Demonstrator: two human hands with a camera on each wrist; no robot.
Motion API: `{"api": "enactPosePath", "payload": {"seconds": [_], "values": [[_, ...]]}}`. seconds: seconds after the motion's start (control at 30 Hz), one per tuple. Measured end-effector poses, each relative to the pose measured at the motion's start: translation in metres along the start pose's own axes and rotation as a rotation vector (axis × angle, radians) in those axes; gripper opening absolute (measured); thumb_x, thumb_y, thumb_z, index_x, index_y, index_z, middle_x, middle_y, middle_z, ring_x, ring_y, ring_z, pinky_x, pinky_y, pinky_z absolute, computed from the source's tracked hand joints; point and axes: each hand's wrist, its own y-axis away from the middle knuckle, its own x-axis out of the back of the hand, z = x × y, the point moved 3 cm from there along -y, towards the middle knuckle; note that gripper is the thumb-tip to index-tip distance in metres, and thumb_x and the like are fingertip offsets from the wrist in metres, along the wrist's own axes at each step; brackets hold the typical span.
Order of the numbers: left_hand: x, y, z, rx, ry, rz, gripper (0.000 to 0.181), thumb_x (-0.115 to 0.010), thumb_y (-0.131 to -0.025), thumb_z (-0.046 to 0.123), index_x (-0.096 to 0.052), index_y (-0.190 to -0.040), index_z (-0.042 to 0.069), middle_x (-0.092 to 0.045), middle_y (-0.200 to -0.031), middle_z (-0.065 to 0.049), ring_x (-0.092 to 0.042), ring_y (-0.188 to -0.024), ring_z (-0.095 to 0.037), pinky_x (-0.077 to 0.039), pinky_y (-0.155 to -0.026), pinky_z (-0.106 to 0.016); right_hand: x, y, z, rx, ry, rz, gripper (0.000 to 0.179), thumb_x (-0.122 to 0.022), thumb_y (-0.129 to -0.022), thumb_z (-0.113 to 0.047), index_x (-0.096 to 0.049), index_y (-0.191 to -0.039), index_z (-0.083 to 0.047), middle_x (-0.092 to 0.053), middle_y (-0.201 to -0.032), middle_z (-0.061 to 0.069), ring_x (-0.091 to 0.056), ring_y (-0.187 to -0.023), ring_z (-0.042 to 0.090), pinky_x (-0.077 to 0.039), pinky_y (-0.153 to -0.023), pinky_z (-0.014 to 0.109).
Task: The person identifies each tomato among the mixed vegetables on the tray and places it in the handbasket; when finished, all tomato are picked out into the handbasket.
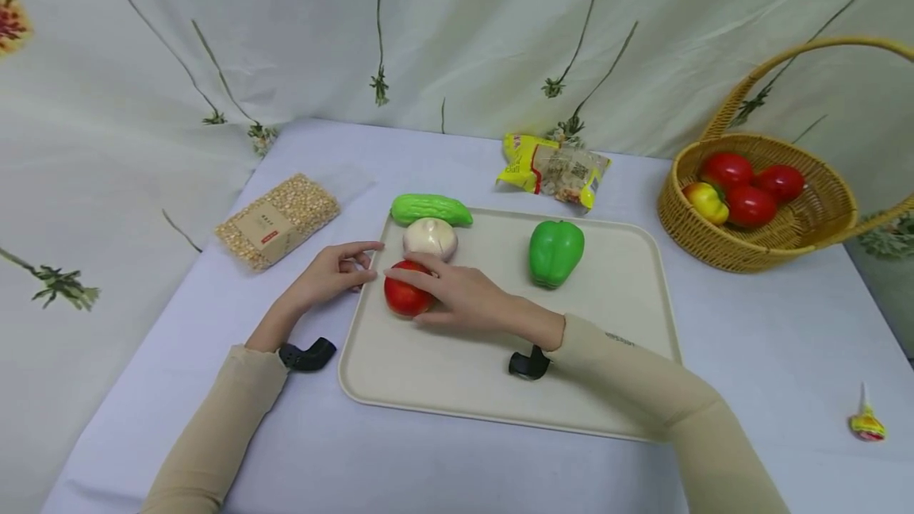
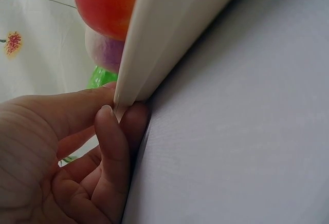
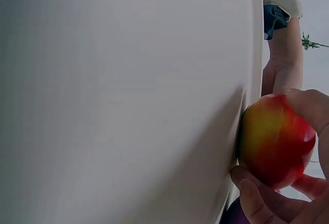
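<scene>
My right hand [image 1: 464, 298] holds a red and yellow apple [image 1: 407, 297] at the left side of a beige tray [image 1: 485, 375]. In the right wrist view, thumb and fingers curl round the apple [image 3: 275, 142], low over the tray. At the tray's left edge, my left hand [image 1: 332, 276] pinches the rim; in the left wrist view its thumb lies over the rim and fingers reach beneath. Just behind the apple sits a round white and purple vegetable [image 1: 430, 238]. A bumpy green cucumber-like vegetable [image 1: 432, 209] lies across the back left corner. A green bell pepper [image 1: 555, 252] stands farther right.
A wicker basket [image 1: 750, 256] with several red and yellow fruits stands at the back right. Behind the tray lies a yellow snack packet [image 1: 553, 169]; left of it, a bag of corn kernels [image 1: 278, 220]. A lollipop [image 1: 867, 423] lies at the far right.
</scene>
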Motion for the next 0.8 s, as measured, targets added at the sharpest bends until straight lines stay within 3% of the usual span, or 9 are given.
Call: {"api": "enactPosePath", "payload": {"seconds": [0.4, 0.63, 0.8], "values": [[-0.001, -0.001, 0.001, 0.001, 0.013, -0.004, 0.048, -0.063, -0.088, 0.014, -0.049, -0.134, 0.005, -0.053, -0.097, -0.016, -0.049, -0.057, -0.001, -0.05, -0.059, -0.017, 0.0, 0.019, -0.01, 0.038, 0.051, -0.092, 0.056, -0.069, -0.081, -0.039, -0.048, -0.133, -0.032, -0.044, -0.131, 0.003, -0.059, -0.091, 0.012, -0.052, -0.08, 0.026], [0.0, 0.0, 0.0, 0.003, 0.023, 0.003, 0.049, -0.064, -0.088, 0.013, -0.049, -0.134, 0.005, -0.053, -0.096, -0.015, -0.048, -0.057, 0.001, -0.049, -0.058, -0.018, 0.015, 0.049, -0.015, 0.084, 0.113, -0.014, 0.054, -0.069, -0.08, -0.04, -0.05, -0.13, -0.03, -0.047, -0.128, 0.004, -0.061, -0.089, 0.011, -0.053, -0.076, 0.023], [-0.001, -0.001, -0.001, 0.003, 0.04, 0.007, 0.049, -0.063, -0.088, 0.012, -0.048, -0.134, 0.003, -0.053, -0.096, -0.014, -0.049, -0.058, 0.002, -0.05, -0.058, -0.018, 0.032, 0.077, -0.006, 0.052, 0.116, 0.026, 0.056, -0.072, -0.078, -0.038, -0.051, -0.129, -0.031, -0.047, -0.129, 0.003, -0.061, -0.085, 0.01, -0.053, -0.074, 0.021]]}}
